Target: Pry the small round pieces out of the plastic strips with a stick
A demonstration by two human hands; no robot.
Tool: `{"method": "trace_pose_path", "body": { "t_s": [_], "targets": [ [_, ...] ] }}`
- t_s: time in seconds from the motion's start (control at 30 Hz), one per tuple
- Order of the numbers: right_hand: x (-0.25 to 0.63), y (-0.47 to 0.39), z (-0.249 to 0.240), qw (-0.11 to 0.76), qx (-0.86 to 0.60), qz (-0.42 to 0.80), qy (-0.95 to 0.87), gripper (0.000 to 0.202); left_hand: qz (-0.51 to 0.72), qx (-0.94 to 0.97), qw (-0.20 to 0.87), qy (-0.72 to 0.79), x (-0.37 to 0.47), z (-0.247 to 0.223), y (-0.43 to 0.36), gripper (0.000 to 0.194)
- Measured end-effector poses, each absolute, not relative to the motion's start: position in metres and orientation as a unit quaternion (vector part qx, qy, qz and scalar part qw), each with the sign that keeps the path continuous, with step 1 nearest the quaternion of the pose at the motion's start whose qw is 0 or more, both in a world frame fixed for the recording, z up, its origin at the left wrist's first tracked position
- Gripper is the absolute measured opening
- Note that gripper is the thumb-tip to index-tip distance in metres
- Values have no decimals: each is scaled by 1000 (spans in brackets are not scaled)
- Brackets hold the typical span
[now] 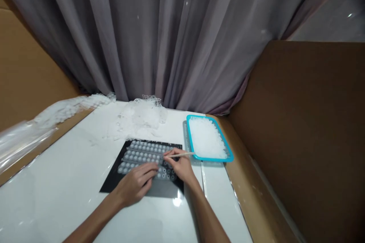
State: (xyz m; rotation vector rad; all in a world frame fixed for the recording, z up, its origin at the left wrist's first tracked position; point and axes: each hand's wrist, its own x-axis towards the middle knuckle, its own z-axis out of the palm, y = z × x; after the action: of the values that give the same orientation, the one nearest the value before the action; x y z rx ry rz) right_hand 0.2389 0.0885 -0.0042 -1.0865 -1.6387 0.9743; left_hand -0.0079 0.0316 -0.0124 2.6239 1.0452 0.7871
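A thin pale stick (pixel 182 154) is pinched between the thumb and fingers of my right hand (pixel 179 163). One end points at the round pieces below; the other slants off toward the tray. Rows of round translucent pieces (pixel 139 155) lie on a black mat (pixel 111 184). At the lower right of the rows, several pieces show dark centres. My left hand (pixel 139 182) rests over the near rows, fingers loosely bent and partly apart, fingertips touching the pieces. It shows nothing in its grasp, though the undersides of its fingers are hidden.
A blue-rimmed tray (pixel 230 155) full of small white pieces stands to the right on the white table (pixel 71 167). Behind the mat lies a heap of clear plastic webbing (pixel 142 115). Plastic film (pixel 25 140) lies at the left. Cardboard walls (pixel 302 121) and a grey curtain (pixel 137 38) enclose the table.
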Motion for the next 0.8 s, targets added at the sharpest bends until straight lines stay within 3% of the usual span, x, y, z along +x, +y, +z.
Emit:
{"method": "trace_pose_path", "body": {
  "t_s": [0.13,0.5,0.8],
  "targets": [
    [239,58,-2,432,-421,428,-673,13,271,887,117,355,-12,-11,26,39],
    [239,25,-1,441,-421,385,-693,20,262,884,94,376,-10,-18,-6,65],
    [244,25,-6,406,-428,398,-702,21,253,883,114,378,-10,-26,-8,64]
  ]
}}
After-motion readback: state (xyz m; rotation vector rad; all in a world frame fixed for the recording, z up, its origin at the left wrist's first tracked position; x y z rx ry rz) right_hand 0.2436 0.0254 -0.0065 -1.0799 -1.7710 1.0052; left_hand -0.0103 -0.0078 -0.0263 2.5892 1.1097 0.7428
